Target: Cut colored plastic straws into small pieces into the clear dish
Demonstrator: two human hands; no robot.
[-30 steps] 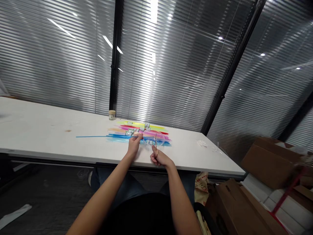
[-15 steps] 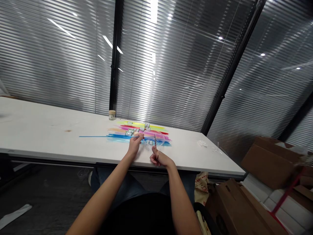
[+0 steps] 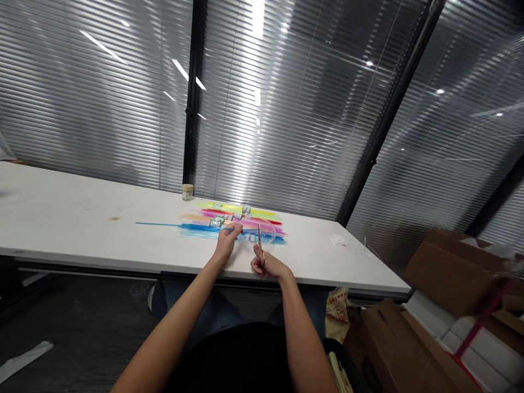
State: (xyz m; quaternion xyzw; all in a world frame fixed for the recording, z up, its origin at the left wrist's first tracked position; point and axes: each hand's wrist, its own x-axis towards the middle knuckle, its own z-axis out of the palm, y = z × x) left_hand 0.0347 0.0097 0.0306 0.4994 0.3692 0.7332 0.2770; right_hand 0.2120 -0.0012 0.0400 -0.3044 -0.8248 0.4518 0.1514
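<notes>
Pinched in my left hand [image 3: 226,241] is a long thin blue strip [image 3: 158,224], which sticks out to the left over the table. My right hand [image 3: 267,264] is closed round the handles of a pair of scissors [image 3: 259,238], blades pointing away from me. Behind both hands lie coloured strips [image 3: 268,213] in yellow, red, pink and blue, with small labelled packets [image 3: 216,221] among them. A clear round container or loop [image 3: 273,233] rests on the strips by the scissors; its exact shape is hard to tell.
On the white table [image 3: 82,218], a small lidded jar [image 3: 187,192] stands at the back edge. Crumpled clear plastic [image 3: 339,239] lies to the right. Cardboard boxes [image 3: 450,273] are stacked beyond the table's right end. Window blinds rise behind.
The far left end of the blue strip has risen slightly and shifted a little right. My left hand has turned slightly; my right hand and the scissors have barely moved.
</notes>
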